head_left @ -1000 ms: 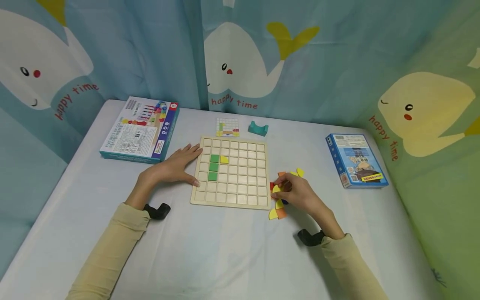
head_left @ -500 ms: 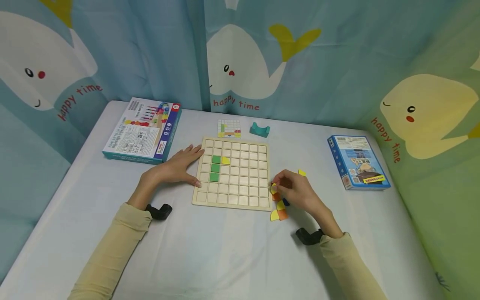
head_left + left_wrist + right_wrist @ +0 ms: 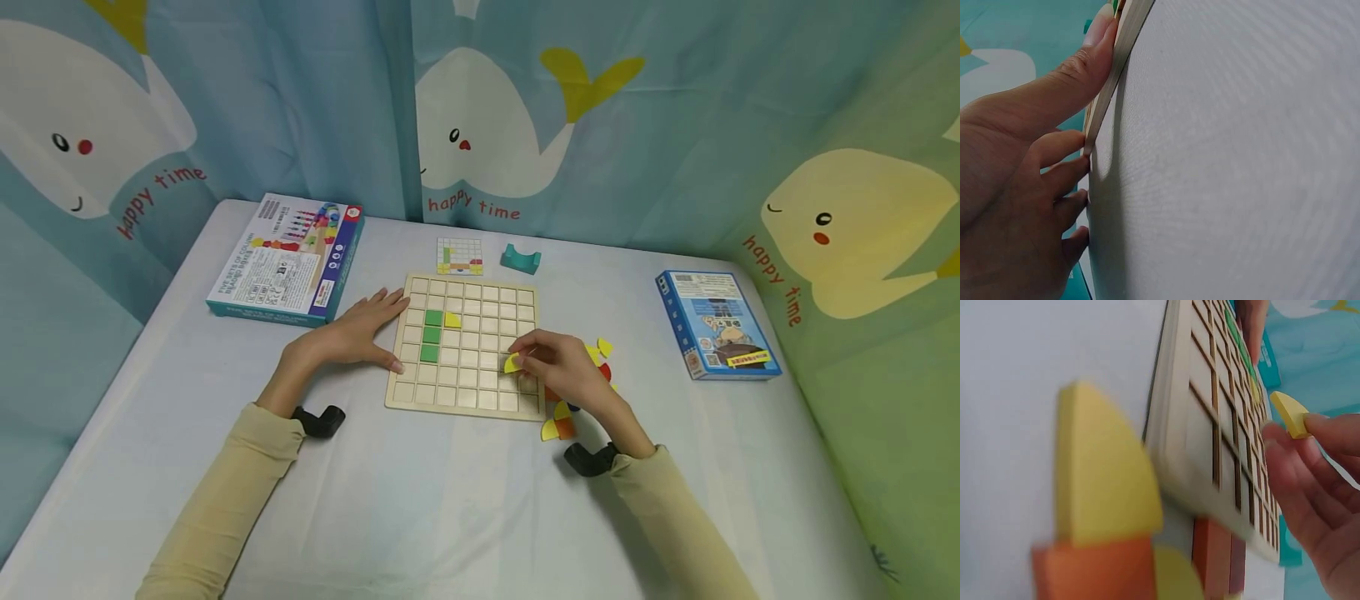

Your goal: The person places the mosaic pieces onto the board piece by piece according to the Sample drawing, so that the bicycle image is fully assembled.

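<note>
A wooden grid board (image 3: 465, 379) lies in the middle of the table. Three green square tiles (image 3: 431, 335) sit in one of its columns, and a yellow quarter-circle tile (image 3: 452, 320) fills a cell beside the top one. My left hand (image 3: 348, 333) rests along the board's left edge; its thumb (image 3: 1079, 69) touches the frame. Between thumb and fingertips, my right hand (image 3: 562, 367) pinches another yellow quarter-circle tile (image 3: 1291, 414) above the right part of the board. Loose yellow, orange, red and dark blue tiles lie right of the board, partly hidden by this hand.
Behind the board are a printed pattern card (image 3: 460, 257) and a teal curved holder (image 3: 521, 259). A large flat box (image 3: 285, 262) lies at the back left, and a blue box (image 3: 717, 325) at the right. A whale-print curtain (image 3: 337, 108) hangs behind the table.
My right hand has moved left from the loose tiles to over the board, carrying the yellow quarter-circle tile. The left hand has stayed at the board's edge.
</note>
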{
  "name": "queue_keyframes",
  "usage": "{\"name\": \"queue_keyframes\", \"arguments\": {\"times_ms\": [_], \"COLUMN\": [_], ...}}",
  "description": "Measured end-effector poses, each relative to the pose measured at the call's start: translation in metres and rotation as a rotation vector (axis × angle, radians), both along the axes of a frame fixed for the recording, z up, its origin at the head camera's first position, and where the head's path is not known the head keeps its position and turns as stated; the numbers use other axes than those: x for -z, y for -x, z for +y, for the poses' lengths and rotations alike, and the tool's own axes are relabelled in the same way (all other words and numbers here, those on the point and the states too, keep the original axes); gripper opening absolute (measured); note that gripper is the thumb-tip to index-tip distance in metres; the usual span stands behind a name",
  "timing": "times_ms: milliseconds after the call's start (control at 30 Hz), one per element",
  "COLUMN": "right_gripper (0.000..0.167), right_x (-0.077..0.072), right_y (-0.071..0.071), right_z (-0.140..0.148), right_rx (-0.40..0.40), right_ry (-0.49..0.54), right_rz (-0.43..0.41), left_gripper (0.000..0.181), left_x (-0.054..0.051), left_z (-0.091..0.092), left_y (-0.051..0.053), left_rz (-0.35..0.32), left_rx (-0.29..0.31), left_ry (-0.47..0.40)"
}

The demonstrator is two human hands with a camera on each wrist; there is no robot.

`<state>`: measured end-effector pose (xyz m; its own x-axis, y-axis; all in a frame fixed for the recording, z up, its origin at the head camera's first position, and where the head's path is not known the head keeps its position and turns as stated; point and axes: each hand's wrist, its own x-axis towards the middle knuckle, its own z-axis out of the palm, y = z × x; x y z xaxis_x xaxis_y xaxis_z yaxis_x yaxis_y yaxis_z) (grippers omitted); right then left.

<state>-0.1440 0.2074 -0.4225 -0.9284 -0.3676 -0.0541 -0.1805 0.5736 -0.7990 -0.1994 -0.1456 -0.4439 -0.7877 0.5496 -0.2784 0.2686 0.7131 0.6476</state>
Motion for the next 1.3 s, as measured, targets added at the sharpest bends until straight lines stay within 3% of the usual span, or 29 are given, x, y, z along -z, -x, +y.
{"name": "queue_keyframes", "arguments": {"times_ms": [167,400,633,967,1300], "right_gripper": [0.014,0.015,0.016,0.017,0.013], "right_x": [-0.001,0.001,0.001,0.005,0.005], "right_y": [0.004,0.012,0.018,0.024,0.025], "right_z": [-0.013,-0.032,-0.051,-0.072,-0.093], "right_rx": [-0.014,-0.049,-0.091,-0.142,-0.204], "right_ry": [-0.007,0.066,0.044,0.055,0.04], "right_rz": [0.02,-0.018,0.017,-0.08,-0.086], "left_gripper": [0.113,0.114,0.115,0.109,0.104], "left_x": [0.0,0.0,0.0,-0.001,-0.001], "left_z": [0.0,0.001,0.001,0.002,0.001], "left_y": [0.001,0.002,0.001,0.002,0.0], "left_rz": [0.004,0.018,0.013,0.02,0.027], "left_rx": [0.004,0.017,0.013,0.022,0.019], "left_ry": [-0.003,0.006,0.027,0.033,0.036]}}
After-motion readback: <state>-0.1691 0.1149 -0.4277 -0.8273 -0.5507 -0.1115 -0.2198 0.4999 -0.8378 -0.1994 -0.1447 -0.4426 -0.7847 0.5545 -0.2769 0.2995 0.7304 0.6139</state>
